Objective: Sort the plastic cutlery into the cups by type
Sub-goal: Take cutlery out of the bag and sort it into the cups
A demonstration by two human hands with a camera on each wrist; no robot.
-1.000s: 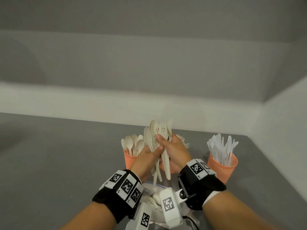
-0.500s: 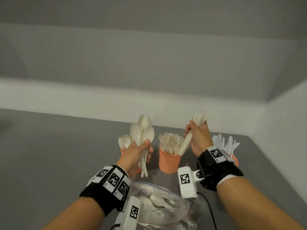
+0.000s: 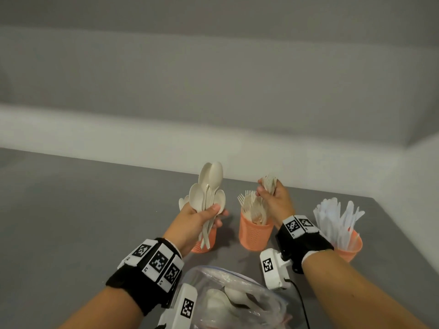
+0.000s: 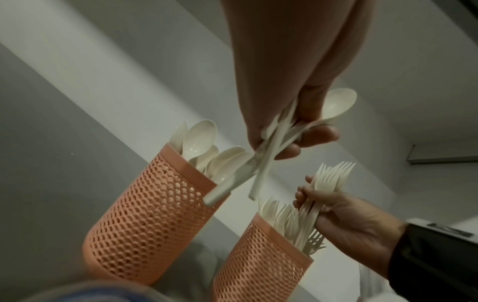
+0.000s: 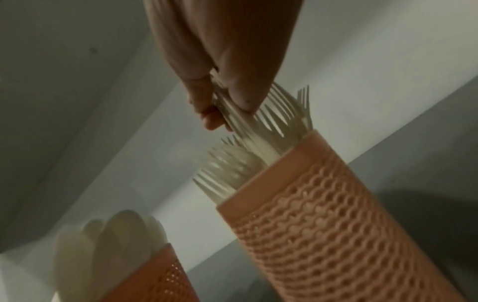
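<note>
My left hand [image 3: 204,216] grips a bundle of cream spoons [image 3: 209,186] bowls up, above the left orange mesh cup [image 3: 206,243], which holds more spoons [image 4: 204,147]. In the left wrist view the held spoon handles [image 4: 264,169] hang just over that cup's rim [image 4: 186,163]. My right hand [image 3: 273,198] grips a bundle of cream forks [image 3: 269,182] over the middle orange cup [image 3: 255,235], which is full of forks [image 3: 251,206]. In the right wrist view the held forks' handles [image 5: 248,130] dip into that cup [image 5: 323,204]. A third orange cup [image 3: 349,248] at the right holds white knives [image 3: 337,219].
A clear zip bag [image 3: 237,300] with a few cream spoons inside lies on the grey table [image 3: 83,222] between my forearms. A white wall ledge [image 3: 166,143] runs behind the cups and turns along the right side. A black cable [image 3: 300,302] trails from my right wrist.
One second ago both hands held one mixed bundle together at the centre. They have parted: the left carried the spoons over the left cup, the right took the forks down to the middle cup.
</note>
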